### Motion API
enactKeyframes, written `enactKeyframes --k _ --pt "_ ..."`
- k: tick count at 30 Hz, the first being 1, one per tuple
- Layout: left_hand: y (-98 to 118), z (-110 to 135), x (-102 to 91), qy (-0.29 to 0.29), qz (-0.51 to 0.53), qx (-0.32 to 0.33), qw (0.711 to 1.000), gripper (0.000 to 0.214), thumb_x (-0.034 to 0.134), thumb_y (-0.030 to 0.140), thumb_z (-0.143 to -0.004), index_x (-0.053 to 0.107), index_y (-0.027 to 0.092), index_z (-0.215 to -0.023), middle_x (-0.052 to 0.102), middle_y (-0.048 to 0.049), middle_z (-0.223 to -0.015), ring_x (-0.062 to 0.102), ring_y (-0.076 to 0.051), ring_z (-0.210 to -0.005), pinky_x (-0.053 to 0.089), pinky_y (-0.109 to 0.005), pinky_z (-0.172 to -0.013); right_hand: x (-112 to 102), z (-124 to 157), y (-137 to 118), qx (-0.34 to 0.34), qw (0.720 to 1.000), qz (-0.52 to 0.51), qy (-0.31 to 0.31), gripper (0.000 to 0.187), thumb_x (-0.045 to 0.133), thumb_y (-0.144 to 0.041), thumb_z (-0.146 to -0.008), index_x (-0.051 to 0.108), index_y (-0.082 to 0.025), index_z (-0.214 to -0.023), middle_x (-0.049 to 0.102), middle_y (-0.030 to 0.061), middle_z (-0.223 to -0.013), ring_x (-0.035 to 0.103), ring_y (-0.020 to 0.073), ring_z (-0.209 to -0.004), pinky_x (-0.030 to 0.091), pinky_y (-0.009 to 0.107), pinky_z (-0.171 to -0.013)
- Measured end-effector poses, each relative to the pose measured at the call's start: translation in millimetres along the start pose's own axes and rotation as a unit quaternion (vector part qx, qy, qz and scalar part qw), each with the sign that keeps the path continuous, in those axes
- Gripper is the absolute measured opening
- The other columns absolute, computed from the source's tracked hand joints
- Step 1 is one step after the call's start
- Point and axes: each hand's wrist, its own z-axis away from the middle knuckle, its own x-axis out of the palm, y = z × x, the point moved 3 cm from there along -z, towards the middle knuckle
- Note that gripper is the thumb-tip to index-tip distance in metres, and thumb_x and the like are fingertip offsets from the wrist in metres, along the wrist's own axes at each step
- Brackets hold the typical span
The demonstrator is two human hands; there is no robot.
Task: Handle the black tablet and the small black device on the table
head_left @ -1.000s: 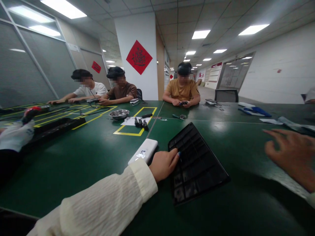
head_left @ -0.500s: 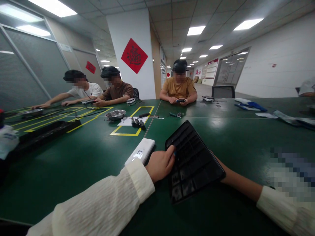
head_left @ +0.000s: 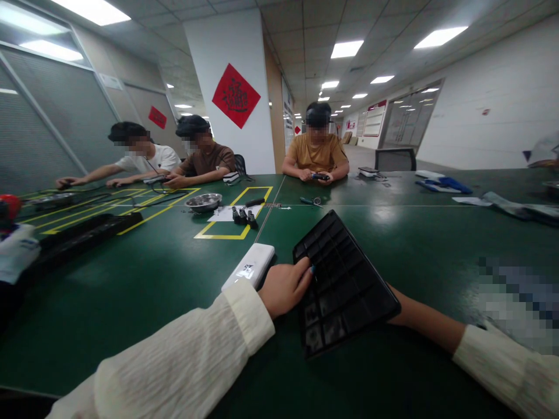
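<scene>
A black tray (head_left: 349,273) divided into several compartments is tilted up above the green table. My right hand (head_left: 395,308) reaches behind its right edge and holds it from below; those fingers are hidden by the tray. At the tray's left side is my left hand (head_left: 286,288), its thumb and fingers pinched together over the compartments. A small blue spot shows at the fingertips, too small to name. Just left of that hand, a white box-shaped device (head_left: 251,265) with dark markings lies on the table, partly covered by the hand.
Farther off are a metal bowl (head_left: 204,202), small black cylindrical parts (head_left: 244,216) and a green-handled tool (head_left: 311,201). A long black rail-like object (head_left: 87,238) lies left. Three people sit across the green table (head_left: 174,279). Blue and white packets (head_left: 445,185) rest at right.
The tray and both hands stay almost in place; my left fingertips have shifted slightly over the compartments. The view has moved a little.
</scene>
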Motion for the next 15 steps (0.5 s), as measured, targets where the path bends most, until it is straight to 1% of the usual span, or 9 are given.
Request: enactKeyframes --k 2,4,8,10,12,15 --pt "-0.5 -0.1 0.0 -0.006 0.015 -0.009 1.0 0.036 0.014 0.038 -0.095 0.044 0.021 -0.087 0.058 -0.0002 -0.065 0.057 -0.016 -0.06 0.033 -0.026 -0.054 0.8 1.3 -0.3 0.001 1.0 0.016 -0.017 0.042 0.061 -0.04 -0.073 0.061 -0.019 -0.11 0.06 0.0116 -0.11 0.057 0.0267 -0.1 0.049 0.038 -0.085" --pt "-0.8 0.0 0.4 -0.008 0.032 -0.018 0.999 0.036 0.013 0.037 -0.095 0.044 0.02 -0.088 0.058 -0.0004 -0.066 0.057 -0.016 -0.062 0.034 -0.026 -0.057 -0.6 1.9 -1.0 0.011 0.999 0.035 -0.01 0.042 0.062 -0.041 -0.072 0.061 -0.019 -0.108 0.06 0.012 -0.108 0.057 0.0277 -0.1 0.049 0.04 -0.085" --pt "-1.3 0.7 0.4 0.01 0.066 -0.035 0.997 0.028 0.016 0.033 -0.094 0.04 0.019 -0.096 0.059 -0.0018 -0.072 0.058 -0.017 -0.065 0.036 -0.027 -0.059 -0.4 1.0 -2.7 0.013 0.999 0.048 -0.022 0.042 0.062 -0.04 -0.071 0.062 -0.018 -0.107 0.06 0.013 -0.11 0.056 0.0291 -0.1 0.048 0.043 -0.085" --pt "-0.9 1.2 0.0 0.017 0.069 -0.023 0.997 0.025 0.019 0.031 -0.094 0.038 0.018 -0.102 0.059 -0.0017 -0.071 0.058 -0.017 -0.064 0.037 -0.027 -0.059 0.1 0.5 -2.8 0.009 0.999 0.039 -0.014 0.04 0.063 -0.039 -0.069 0.064 -0.019 -0.103 0.061 0.0115 -0.108 0.057 0.0295 -0.098 0.049 0.044 -0.083" --pt "-0.3 1.7 0.0 0.016 0.05 0.002 0.999 0.024 0.021 0.029 -0.093 0.037 0.017 -0.107 0.059 -0.0012 -0.068 0.058 -0.018 -0.062 0.036 -0.027 -0.058 -0.3 0.5 -3.0 0.007 1.0 0.027 0.011 0.035 0.064 -0.037 -0.069 0.065 -0.022 -0.101 0.062 0.0091 -0.107 0.058 0.0292 -0.096 0.05 0.044 -0.081" --pt "-0.4 1.8 0.5 0.007 0.007 0.028 1.0 0.024 0.023 0.026 -0.092 0.039 0.017 -0.107 0.06 -0.0015 -0.066 0.059 -0.018 -0.062 0.036 -0.027 -0.056 -0.9 1.2 -3.9 0.007 0.999 0.018 0.03 0.035 0.064 -0.036 -0.069 0.065 -0.026 -0.102 0.063 0.0069 -0.107 0.058 0.0288 -0.096 0.051 0.043 -0.081"
